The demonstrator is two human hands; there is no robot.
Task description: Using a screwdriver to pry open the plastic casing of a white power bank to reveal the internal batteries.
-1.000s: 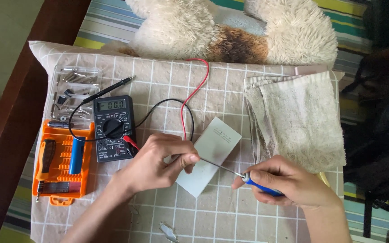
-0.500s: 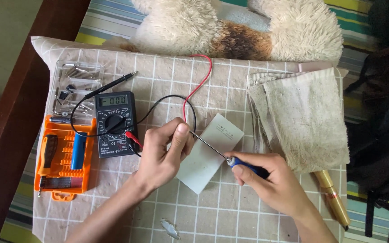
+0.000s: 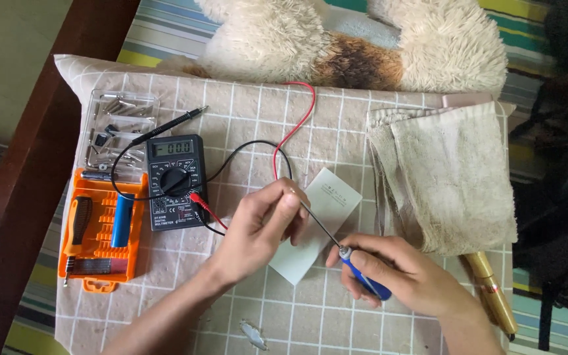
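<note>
Right hand (image 3: 405, 279) clenched round blue-handled screwdriver (image 3: 343, 251), shaft angled up-left. Left hand (image 3: 261, 227) pinches shaft tip over white rectangular cell (image 3: 320, 223) on checked cloth (image 3: 244, 125); black multimeter (image 3: 174, 181) just left.

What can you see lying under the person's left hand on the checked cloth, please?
A flat white rectangular piece lies partly under the left hand; its upper right and lower corners show. The screwdriver shaft reaches the fingertips. The covered middle and whatever the fingers pinch cannot be seen.

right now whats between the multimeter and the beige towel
In the head view, the left hand and a white flat rectangular piece lie between the multimeter and the beige towel.
</note>
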